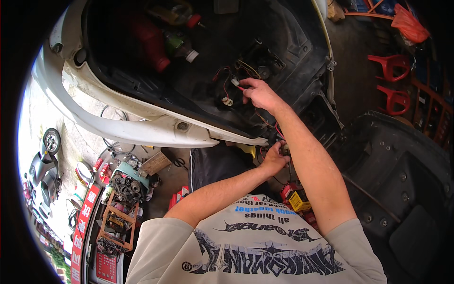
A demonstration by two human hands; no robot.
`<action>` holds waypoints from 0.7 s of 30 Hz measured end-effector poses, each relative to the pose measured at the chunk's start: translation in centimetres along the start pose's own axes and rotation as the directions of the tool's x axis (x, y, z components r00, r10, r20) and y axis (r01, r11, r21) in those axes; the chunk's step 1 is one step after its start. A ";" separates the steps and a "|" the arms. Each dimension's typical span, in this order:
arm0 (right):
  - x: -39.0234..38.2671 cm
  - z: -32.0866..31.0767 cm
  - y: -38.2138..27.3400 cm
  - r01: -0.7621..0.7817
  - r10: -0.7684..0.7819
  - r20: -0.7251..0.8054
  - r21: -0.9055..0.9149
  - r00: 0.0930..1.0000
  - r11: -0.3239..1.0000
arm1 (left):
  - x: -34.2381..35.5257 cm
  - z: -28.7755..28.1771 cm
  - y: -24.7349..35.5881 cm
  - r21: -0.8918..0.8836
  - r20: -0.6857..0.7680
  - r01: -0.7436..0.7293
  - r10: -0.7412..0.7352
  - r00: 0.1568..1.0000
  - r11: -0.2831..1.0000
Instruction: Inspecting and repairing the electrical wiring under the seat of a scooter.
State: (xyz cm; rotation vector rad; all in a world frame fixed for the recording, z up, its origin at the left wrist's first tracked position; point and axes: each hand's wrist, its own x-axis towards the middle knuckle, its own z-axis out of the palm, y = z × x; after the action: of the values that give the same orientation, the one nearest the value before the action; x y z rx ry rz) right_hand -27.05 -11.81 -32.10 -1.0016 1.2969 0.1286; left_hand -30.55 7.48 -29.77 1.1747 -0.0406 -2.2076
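Above the open black compartment (198, 102) of a white scooter, my right hand (261, 93) is closed in a pinch on a white wire connector (235, 82). Something thin and red shows at its fingertips. A second pale connector (227, 101) hangs on wires just left of that hand. Nearer to me, my left hand (274, 160) is closed at the compartment's near end, beside red and dark wires. A small roundish part (284, 149) shows at its fingers, too shaded to name. My right forearm passes close by and partly covers that spot.
A red bottle (150, 45) and a green bottle (176, 43) lie inside the compartment. The scooter's white side panel (156, 132) curves along the left. To the right is a large black moulded panel (373, 151). A crate of metal parts (118, 220) stands lower left.
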 end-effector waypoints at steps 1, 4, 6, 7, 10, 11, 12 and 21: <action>0.0 0.1 -0.1 -0.012 0.012 -0.006 0.013 1.000 1.000 | 0.1 -0.1 -0.2 0.000 -0.001 -0.007 0.007 1.000 1.000; -0.1 0.3 -0.3 -0.026 0.026 -0.017 0.000 1.000 1.000 | 0.3 -0.1 -0.6 0.004 0.006 -0.036 0.036 0.999 0.999; -0.1 0.3 -0.3 -0.027 0.027 -0.017 -0.002 1.000 1.000 | 0.3 -0.2 -0.6 0.012 0.010 -0.043 0.043 0.999 0.999; 0.0 0.4 -0.3 -0.027 0.027 -0.016 -0.005 1.000 1.000 | 0.3 -0.2 -0.7 0.019 0.014 -0.050 0.050 0.999 0.999; 0.0 0.3 -0.3 -0.036 0.036 -0.018 -0.005 0.999 0.999 | 0.5 -0.3 -1.0 0.026 0.018 -0.047 0.047 0.999 0.999; 0.0 0.4 -0.3 -0.036 0.036 -0.018 -0.006 0.999 0.999 | 0.5 -0.3 -1.1 0.026 0.018 -0.047 0.047 0.999 0.999; 0.0 0.4 -0.2 -0.028 0.028 -0.022 -0.010 0.999 1.000 | 0.6 -0.3 -1.2 0.024 0.018 -0.051 0.050 0.999 0.998; -0.2 0.0 -0.4 -0.021 0.020 -0.023 -0.033 1.000 0.999 | 0.1 -0.1 -0.1 0.012 0.011 -0.007 0.007 1.000 1.000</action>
State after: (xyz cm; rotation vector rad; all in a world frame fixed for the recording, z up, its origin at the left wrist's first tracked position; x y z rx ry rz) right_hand -26.86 -11.93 -31.74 -1.0204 1.3293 0.1553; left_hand -30.56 7.58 -29.92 1.1676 -0.0623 -2.2102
